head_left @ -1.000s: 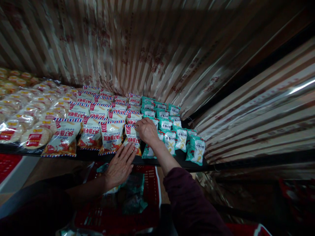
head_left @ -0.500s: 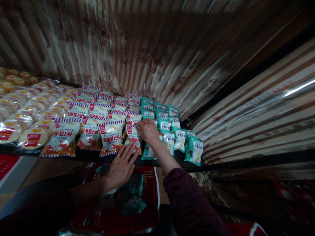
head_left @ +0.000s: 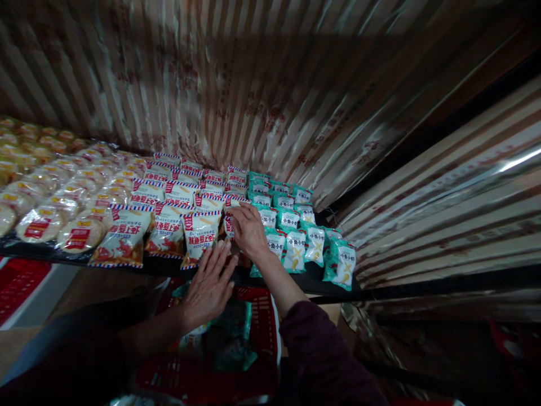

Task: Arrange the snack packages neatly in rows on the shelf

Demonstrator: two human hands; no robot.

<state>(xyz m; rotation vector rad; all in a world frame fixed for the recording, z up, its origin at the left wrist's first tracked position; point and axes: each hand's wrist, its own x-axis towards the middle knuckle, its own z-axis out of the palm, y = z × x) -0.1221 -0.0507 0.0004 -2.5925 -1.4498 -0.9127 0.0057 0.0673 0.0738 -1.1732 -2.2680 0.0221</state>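
While the red-and-white snack packet (head_left: 229, 225) at the front of its row on the shelf (head_left: 313, 280) lies mostly under the right hand (head_left: 249, 228), whose fingers bend over it so that a pinch cannot be told from a press, the left hand (head_left: 209, 285) is spread flat and empty at the shelf edge just beside it. Seemingly the rows are being squared up; any shift wants a light touch, with teal packets (head_left: 296, 248) crowding the right and a red basket (head_left: 264, 330) below
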